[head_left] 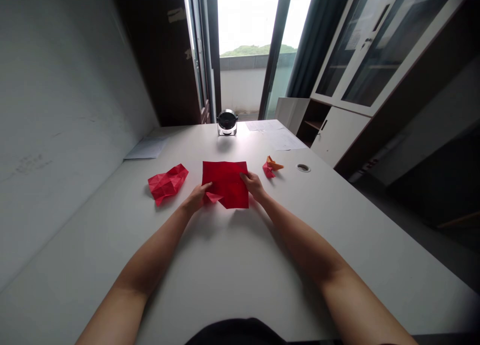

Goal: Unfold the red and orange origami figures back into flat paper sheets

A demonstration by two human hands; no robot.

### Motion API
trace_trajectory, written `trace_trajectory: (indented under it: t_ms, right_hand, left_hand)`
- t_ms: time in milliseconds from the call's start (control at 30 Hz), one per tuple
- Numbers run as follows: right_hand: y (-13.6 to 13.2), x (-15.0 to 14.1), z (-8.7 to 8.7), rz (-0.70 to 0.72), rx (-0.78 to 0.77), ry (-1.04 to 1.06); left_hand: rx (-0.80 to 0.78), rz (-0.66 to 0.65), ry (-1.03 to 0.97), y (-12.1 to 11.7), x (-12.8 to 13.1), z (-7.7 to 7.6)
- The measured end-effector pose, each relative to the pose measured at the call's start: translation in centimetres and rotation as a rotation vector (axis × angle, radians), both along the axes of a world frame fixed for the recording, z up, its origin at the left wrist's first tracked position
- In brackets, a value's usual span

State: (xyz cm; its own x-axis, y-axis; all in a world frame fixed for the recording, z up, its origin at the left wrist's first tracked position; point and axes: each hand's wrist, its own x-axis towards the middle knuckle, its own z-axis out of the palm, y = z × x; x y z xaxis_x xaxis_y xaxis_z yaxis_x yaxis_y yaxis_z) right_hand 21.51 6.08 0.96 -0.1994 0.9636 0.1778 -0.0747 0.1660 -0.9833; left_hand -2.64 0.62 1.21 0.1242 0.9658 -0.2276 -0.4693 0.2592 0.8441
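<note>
Head view: fingers of the left hand (195,198) and right hand (255,186) pinch opposite sides of the red sheet (227,179) above the worktop (225,265), lower-left corner turned over. Folding seems underway; the next move likely calls for aligned edges.

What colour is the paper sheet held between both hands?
The flat paper sheet is red; the head view, the only one, shows it clearly.

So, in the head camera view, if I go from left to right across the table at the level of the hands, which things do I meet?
Creased red paper → left hand → red sheet → right hand → red-and-orange folded paper → white ring.
</note>
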Motion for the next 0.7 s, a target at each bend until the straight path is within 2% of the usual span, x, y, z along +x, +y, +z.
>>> trace_trajectory:
  t_ms: [233,333,433,600,700]
  right_hand:
    - [-0.3,-0.5,-0.4,0.144,-0.026,-0.087]
    - [-0.2,-0.6,-0.7,0.123,0.030,-0.119]
    - [0.1,-0.3,-1.0,0.052,0.079,-0.161]
    - [0.3,-0.1,-1.3,-0.022,0.077,-0.209]
    - [0.4,-0.2,-1.5,0.001,0.107,-0.238]
  left_hand:
    - [0.080,0.153,0.089,1.0,-1.0,0.2]
    - [0.168,0.266,0.134,1.4,-1.3,0.6]
    - [0.182,0.440,0.194,2.1,-2.4,1.4]
    - [0.144,0.775,0.255,3.4,-7.5,3.1]
    - [0.112,0.874,0.314,3.5,-11.2,3.9]
